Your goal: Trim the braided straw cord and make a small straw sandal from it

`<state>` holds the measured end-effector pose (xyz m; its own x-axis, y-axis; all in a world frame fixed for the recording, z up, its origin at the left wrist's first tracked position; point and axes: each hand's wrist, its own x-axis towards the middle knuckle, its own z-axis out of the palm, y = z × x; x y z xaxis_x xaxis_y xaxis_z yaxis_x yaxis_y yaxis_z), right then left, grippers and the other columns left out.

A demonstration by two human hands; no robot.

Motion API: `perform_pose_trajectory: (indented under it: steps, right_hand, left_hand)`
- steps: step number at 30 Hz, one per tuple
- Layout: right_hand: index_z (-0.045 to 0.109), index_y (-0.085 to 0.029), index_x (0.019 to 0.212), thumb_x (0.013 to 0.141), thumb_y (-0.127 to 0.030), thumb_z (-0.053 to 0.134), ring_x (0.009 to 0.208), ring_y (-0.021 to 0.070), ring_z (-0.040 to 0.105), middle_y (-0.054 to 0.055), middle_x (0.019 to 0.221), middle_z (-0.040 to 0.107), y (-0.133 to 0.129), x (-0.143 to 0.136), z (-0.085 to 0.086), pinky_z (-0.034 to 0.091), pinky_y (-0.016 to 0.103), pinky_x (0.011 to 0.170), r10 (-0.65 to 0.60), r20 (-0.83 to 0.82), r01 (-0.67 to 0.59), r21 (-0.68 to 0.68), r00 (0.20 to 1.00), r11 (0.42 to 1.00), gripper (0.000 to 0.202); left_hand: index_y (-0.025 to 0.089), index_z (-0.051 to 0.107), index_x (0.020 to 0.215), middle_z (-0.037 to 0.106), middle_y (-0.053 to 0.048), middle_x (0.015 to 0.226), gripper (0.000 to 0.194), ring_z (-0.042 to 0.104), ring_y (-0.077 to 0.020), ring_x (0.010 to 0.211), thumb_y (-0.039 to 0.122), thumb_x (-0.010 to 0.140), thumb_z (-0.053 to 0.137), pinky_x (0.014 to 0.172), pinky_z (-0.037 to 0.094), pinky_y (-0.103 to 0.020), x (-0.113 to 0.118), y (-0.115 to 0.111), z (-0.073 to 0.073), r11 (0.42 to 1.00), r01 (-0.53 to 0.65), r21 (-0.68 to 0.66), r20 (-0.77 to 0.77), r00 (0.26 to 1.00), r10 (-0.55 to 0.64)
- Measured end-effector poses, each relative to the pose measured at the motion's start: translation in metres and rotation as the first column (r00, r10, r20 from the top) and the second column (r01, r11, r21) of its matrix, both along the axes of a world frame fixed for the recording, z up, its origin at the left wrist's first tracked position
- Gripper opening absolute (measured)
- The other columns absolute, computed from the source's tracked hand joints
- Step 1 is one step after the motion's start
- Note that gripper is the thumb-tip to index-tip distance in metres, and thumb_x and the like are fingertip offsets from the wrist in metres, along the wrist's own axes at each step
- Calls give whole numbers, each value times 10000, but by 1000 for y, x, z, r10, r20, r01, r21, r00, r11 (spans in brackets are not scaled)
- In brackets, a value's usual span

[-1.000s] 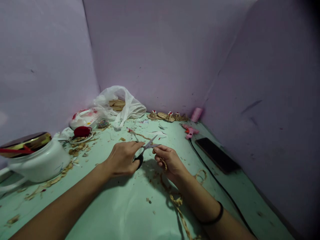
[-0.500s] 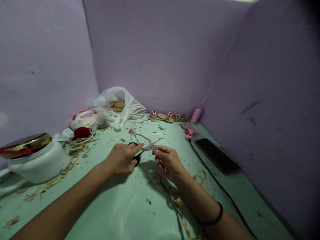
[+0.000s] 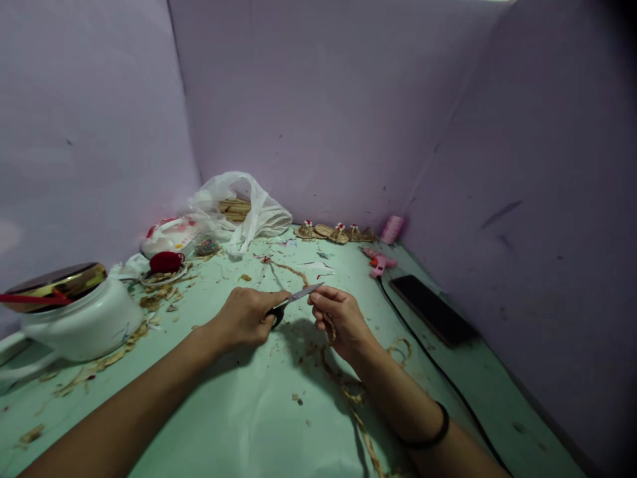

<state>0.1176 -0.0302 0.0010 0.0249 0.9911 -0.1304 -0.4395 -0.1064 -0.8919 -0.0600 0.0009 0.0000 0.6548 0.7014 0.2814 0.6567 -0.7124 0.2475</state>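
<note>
My left hand is closed round the dark handles of a pair of scissors. The blades lie together and point right, at the fingertips of my right hand. My right hand is closed on a braided straw cord, whose length trails under the wrist towards the near edge in loose loops. Beyond the blades another stretch of cord with a red tip lies on the table. Whether it joins the held part is hidden behind the scissors and fingers.
A white pot stands at left by straw scraps. Further back are a red pincushion-like thing, a plastic bag and small straw hats. To the right lie a pink glue gun, its cord, and a phone.
The scissor blades, apart half a second ago, have closed together. Both hands have hardly moved, and my right hand keeps its hold on the cord.
</note>
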Motion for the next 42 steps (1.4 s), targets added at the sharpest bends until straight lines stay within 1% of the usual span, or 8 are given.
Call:
perform_pose_trajectory:
  steps: [5, 8, 13, 17, 22, 26, 34, 42]
  right_hand:
    - [635, -146, 888, 561, -186, 692, 370, 16, 398, -54, 589, 527, -2, -3, -2, 317, 143, 325, 76, -24, -76, -20, 997, 997, 334]
    - [613, -182, 986, 598, -185, 677, 376, 13, 388, -64, 612, 501, -4, -4, -4, 312, 142, 333, 152, -46, -153, -19, 987, 988, 394]
    - [582, -226, 1072, 638, -168, 649, 377, 17, 365, -63, 623, 481, -9, -7, -4, 299, 146, 329, 292, -45, -293, -26, 955, 956, 443]
    - [586, -224, 1087, 651, -160, 633, 386, 19, 356, -54, 643, 468, -13, -11, -5, 301, 151, 330, 390, -43, -391, -42, 920, 919, 443]
    - [610, -212, 1052, 647, -174, 651, 397, 22, 362, -50, 645, 464, -14, -10, -5, 301, 162, 341, 478, -51, -480, -51, 877, 876, 409]
    - [636, -198, 973, 619, -184, 671, 396, 30, 386, -52, 617, 493, -11, -5, -1, 329, 175, 370, 466, 7, -462, -110, 885, 880, 356]
    - [655, -129, 863, 597, -247, 729, 681, 106, 593, 37, 785, 648, -7, -1, -2, 450, 244, 671, 456, -29, -457, -71, 889, 887, 301]
    - [602, -140, 756, 472, -209, 794, 471, 77, 528, -41, 543, 595, -8, -6, -6, 425, 217, 495, 348, 67, -339, -118, 935, 933, 350]
  left_hand:
    - [156, 584, 897, 616, -1, 617, 267, 551, -127, 527, 226, 639, 585, 504, 391, -219, 8, 5, 5, 870, -67, -488, 561, 740, 372]
    - [129, 525, 944, 637, -33, 634, 400, 546, -119, 461, 287, 601, 658, 407, 326, -187, 10, 7, 8, 696, 71, -715, 624, 514, 588]
    - [137, 497, 942, 657, -71, 705, 398, 565, -102, 477, 215, 592, 669, 371, 287, -144, 10, 12, 6, 557, 272, -784, 619, 291, 729]
    - [138, 505, 888, 645, -64, 705, 334, 568, -98, 490, 171, 584, 638, 372, 312, -143, 10, 19, 0, 534, 342, -773, 619, 225, 752]
    - [160, 497, 894, 603, 12, 584, 388, 546, -81, 457, 152, 541, 656, 368, 276, -136, 4, 27, 0, 650, 242, -720, 689, 136, 712]
    - [161, 510, 896, 585, 37, 529, 445, 550, -95, 444, 152, 493, 697, 376, 278, -146, -2, 26, 7, 725, 153, -672, 741, 134, 658]
    - [146, 520, 854, 566, 44, 529, 391, 536, -111, 467, 155, 494, 672, 461, 416, -213, 19, -2, 14, 799, 70, -597, 758, 375, 533]
    - [148, 513, 844, 567, 37, 517, 367, 527, -112, 472, 165, 508, 661, 457, 406, -210, 33, -13, 11, 789, 48, -613, 738, 393, 549]
